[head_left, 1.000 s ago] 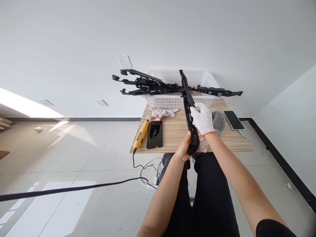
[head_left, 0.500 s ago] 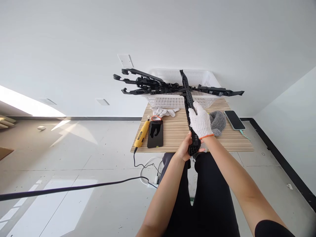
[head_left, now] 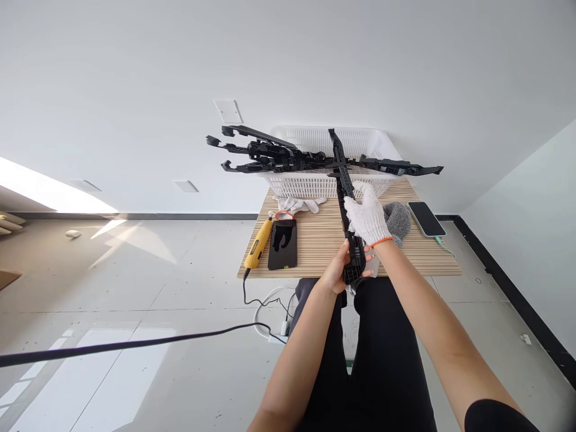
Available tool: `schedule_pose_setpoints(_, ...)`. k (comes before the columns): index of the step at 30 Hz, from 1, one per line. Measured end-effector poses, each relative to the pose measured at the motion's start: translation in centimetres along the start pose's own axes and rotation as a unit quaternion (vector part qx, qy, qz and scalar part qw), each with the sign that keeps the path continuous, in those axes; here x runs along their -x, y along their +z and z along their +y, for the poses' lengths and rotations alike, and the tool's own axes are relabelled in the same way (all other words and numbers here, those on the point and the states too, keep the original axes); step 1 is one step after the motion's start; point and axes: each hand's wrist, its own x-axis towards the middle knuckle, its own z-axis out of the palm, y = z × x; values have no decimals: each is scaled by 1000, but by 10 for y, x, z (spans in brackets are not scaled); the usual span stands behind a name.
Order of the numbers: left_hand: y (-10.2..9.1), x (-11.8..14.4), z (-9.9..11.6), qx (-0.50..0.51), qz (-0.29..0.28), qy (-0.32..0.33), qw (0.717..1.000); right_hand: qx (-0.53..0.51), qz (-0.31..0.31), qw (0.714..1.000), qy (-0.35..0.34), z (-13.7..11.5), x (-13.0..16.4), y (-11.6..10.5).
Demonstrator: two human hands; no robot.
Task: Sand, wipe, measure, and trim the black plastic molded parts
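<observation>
A long black plastic part (head_left: 357, 258) slants from the table's near edge up over the front of a basket. Bare, my left hand (head_left: 337, 269) is wrapped under its lower end, with fingertips showing on the far side. My right hand (head_left: 369, 216) wears a white knit glove with an orange cuff. Its fingers are bent onto the right side of the same part, about midway along; the fingertips are partly hidden. Beyond, more black plastic parts (head_left: 270, 153) lie across the white basket (head_left: 297, 185), sticking out on both sides.
On the slatted wooden table (head_left: 315, 240) lie a yellow corded tool (head_left: 258, 245), a black tablet (head_left: 282, 245), a white glove (head_left: 301, 206), grey cloth (head_left: 396, 221) and a phone (head_left: 426, 219) with a cable. A black cord (head_left: 157, 340) crosses at left. The wall stands behind the basket.
My right hand has shifted slightly right, its wrist turning a little. The left hand and the black part stay almost where they were.
</observation>
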Motion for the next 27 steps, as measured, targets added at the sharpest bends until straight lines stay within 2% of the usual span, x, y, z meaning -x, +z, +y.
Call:
schedule_pose_setpoints(3,1,1,0,-5,7,-3,1000,10,24,1000,17,2,0,3)
schedule_pose_setpoints(9,3,3,0,28,12,-5,1000,19,31,999,40,4,0,8)
schedule_pose_setpoints(12,4,3,0,44,0,-6,999,26,19,999,35,4,1,7)
schedule_pose_setpoints(19,8,2,1,51,14,4,999,15,-1,1000,6,-1,7,7)
schedule_pose_setpoints(27,8,-1,-1,51,9,25,998,-6,-14,1000,18,-11,10,9)
